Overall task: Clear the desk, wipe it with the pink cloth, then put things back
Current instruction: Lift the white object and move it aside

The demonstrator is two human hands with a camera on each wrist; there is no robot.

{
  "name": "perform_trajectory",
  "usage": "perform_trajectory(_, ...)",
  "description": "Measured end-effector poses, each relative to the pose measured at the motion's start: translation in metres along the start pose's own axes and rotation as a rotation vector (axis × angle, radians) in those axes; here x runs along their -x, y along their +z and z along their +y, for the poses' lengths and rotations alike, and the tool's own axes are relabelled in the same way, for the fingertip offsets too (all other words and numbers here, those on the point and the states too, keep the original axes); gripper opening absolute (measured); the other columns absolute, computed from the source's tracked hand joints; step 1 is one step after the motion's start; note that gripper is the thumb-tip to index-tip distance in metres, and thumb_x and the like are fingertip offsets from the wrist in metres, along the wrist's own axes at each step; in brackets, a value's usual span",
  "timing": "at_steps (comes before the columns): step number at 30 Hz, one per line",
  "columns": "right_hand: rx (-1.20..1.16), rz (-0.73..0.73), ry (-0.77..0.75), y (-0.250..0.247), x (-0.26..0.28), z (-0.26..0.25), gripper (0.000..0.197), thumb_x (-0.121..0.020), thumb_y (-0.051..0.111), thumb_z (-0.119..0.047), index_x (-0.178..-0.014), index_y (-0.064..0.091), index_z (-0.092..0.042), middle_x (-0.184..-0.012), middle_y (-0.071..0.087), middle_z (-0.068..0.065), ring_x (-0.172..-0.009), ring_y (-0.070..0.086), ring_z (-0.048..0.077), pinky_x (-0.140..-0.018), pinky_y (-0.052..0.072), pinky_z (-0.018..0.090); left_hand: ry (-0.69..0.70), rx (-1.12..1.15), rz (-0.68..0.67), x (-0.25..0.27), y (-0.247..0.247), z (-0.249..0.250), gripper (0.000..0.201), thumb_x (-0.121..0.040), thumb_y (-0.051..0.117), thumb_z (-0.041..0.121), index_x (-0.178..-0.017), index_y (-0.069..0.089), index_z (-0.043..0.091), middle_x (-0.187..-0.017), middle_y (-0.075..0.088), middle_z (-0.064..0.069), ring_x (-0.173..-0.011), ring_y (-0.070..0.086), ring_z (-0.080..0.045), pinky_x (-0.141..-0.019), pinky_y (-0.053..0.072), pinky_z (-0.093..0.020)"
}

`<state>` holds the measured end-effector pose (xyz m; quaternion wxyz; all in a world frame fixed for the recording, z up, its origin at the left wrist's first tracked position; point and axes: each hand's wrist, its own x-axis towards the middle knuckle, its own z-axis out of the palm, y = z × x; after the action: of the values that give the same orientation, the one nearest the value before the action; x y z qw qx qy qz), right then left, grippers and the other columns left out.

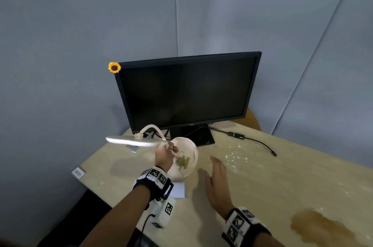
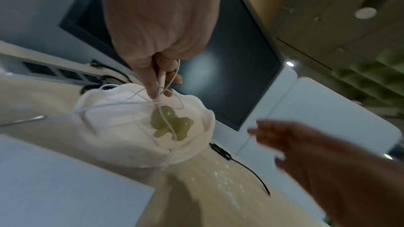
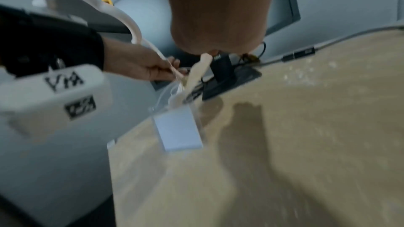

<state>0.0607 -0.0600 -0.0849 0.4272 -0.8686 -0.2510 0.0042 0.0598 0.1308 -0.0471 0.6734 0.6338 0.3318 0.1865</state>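
Grey partition walls [image 1: 80, 45] close in a pale wooden bench [image 1: 262, 186], and nearest us, down at five o'clock, a brown liquid stain [image 1: 327, 228] spreads across the top. Right hand [image 1: 217, 184] hovers just above the wood at six o'clock, fingers [image 1: 216, 163] straight and spread, holding nothing at all. Over at seven o'clock a white card [image 1: 179, 190] lies flat, partly under the left wrist. Left hand [image 1: 164, 156] is up off the surface, fingers [image 2: 150, 82] curled tight and pinching thin white cords [image 2: 166, 82]; from the wrist view those cords run down over a white bowl-shaped thing [image 2: 122, 127], tilted and hanging close under the hand, with a green blob [image 2: 170, 123] inside it. Just beyond that hand, at eleven o'clock, a white desk lamp [image 1: 131, 141] with a curved neck stretches its flat head leftward. White crumbs [image 1: 236, 156] are scattered at one o'clock, near a black cable [image 1: 260, 143] with an adapter. Farthest back, at twelve o'clock, a black monitor [image 1: 187, 93] stands dark, a small sunflower [image 1: 114, 67] stuck on its top left corner. Pink cloth: not in sight in any view.
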Motion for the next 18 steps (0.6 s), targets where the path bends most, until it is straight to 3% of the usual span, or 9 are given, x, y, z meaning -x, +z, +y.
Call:
perform_trajectory(2, -0.085, 0.013, 0.01, -0.025, -0.02, -0.02, 0.058, -0.088, 0.042, 0.001, -0.143, 0.028, -0.008, -0.147, 0.03, 0.007, -0.136, 0.026, 0.017, -0.112, 0.018, 0.023, 0.042, -0.079, -0.041, 0.017, 0.017, 0.009, 0.033, -0.091, 0.036, -0.005, -0.061, 0.049, 0.004, -0.065, 0.054, -0.008, -0.067, 0.051, -0.022, -0.071, 0.049, -0.029)
perform_trajectory(4, -0.163, -0.033, 0.006, -0.046, -0.036, -0.032, 0.059, -0.09, 0.043, -0.002, -0.146, 0.024, -0.013, -0.15, 0.028, 0.003, -0.138, 0.025, 0.013, -0.112, 0.019, 0.021, 0.061, -0.167, -0.101, 0.033, 0.034, 0.016, 0.028, -0.09, 0.034, -0.002, -0.066, 0.049, 0.003, -0.067, 0.054, -0.009, -0.065, 0.05, -0.018, -0.062, 0.046, -0.017)
perform_trajectory(5, -0.188, -0.063, -0.003, -0.056, -0.042, -0.036, 0.06, -0.092, 0.045, -0.004, -0.146, 0.023, -0.016, -0.151, 0.028, 0.0, -0.139, 0.026, 0.011, -0.113, 0.021, 0.022, 0.077, -0.242, -0.14, 0.041, 0.043, 0.019, 0.027, -0.089, 0.035, 0.001, -0.068, 0.051, 0.004, -0.071, 0.057, -0.011, -0.067, 0.052, -0.018, -0.062, 0.047, -0.016)
perform_trajectory(8, -0.259, -0.126, 0.022, -0.086, -0.056, -0.042, 0.059, -0.093, 0.047, -0.004, -0.146, 0.026, -0.021, -0.146, 0.038, 0.001, -0.134, 0.038, 0.014, -0.109, 0.035, 0.029, 0.098, -0.402, -0.252, 0.065, 0.073, 0.025, 0.022, -0.09, 0.043, 0.005, -0.085, 0.064, 0.009, -0.097, 0.065, -0.019, -0.094, 0.061, -0.031, -0.086, 0.051, -0.037)
perform_trajectory(10, -0.39, -0.149, 0.093, -0.107, -0.057, -0.043, 0.051, -0.093, 0.048, -0.004, -0.14, 0.034, -0.017, -0.125, 0.055, 0.005, -0.107, 0.059, 0.019, -0.08, 0.052, 0.025, 0.153, -0.458, -0.315, 0.085, 0.096, 0.03, 0.023, -0.092, 0.046, 0.0, -0.09, 0.066, 0.013, -0.099, 0.06, -0.017, -0.095, 0.056, -0.028, -0.094, 0.048, -0.04)
perform_trajectory(11, -0.435, -0.148, 0.092, -0.118, -0.055, -0.042, 0.043, -0.093, 0.05, -0.005, -0.133, 0.04, -0.016, -0.109, 0.06, 0.006, -0.085, 0.063, 0.019, -0.062, 0.052, 0.024, 0.193, -0.482, -0.34, 0.093, 0.107, 0.033, 0.028, -0.093, 0.046, 0.0, -0.083, 0.06, 0.023, -0.095, 0.056, -0.012, -0.091, 0.053, -0.023, -0.095, 0.048, -0.04)
perform_trajectory(13, -0.389, -0.078, 0.021, -0.139, -0.05, -0.035, 0.029, -0.089, 0.057, -0.007, -0.117, 0.05, -0.017, -0.085, 0.063, 0.005, -0.059, 0.06, 0.022, -0.043, 0.047, 0.033, 0.16, -0.488, -0.388, 0.111, 0.133, 0.04, 0.04, -0.095, 0.044, 0.003, -0.072, 0.04, 0.035, -0.091, 0.05, -0.001, -0.084, 0.048, -0.014, -0.085, 0.05, -0.029)
perform_trajectory(15, -0.291, -0.006, -0.016, -0.156, -0.046, -0.022, 0.019, -0.086, 0.06, -0.011, -0.103, 0.056, -0.018, -0.076, 0.067, 0.007, -0.055, 0.063, 0.031, -0.039, 0.047, 0.041, 0.119, -0.415, -0.411, 0.125, 0.154, 0.044, 0.041, -0.097, 0.039, 0.006, -0.068, 0.036, 0.034, -0.076, 0.047, 0.007, -0.067, 0.046, -0.006, -0.065, 0.042, -0.012)
perform_trajectory(18, -0.23, 0.044, 0.033, -0.176, -0.042, -0.002, 0.005, -0.089, 0.053, -0.026, -0.085, 0.056, -0.024, -0.074, 0.069, 0.008, -0.062, 0.067, 0.032, -0.049, 0.054, 0.049, 0.239, -0.508, -0.382, 0.15, 0.181, 0.044, 0.036, -0.097, 0.032, 0.003, -0.067, 0.047, 0.016, -0.061, 0.042, 0.0, -0.052, 0.039, -0.011, -0.05, 0.034, -0.018)
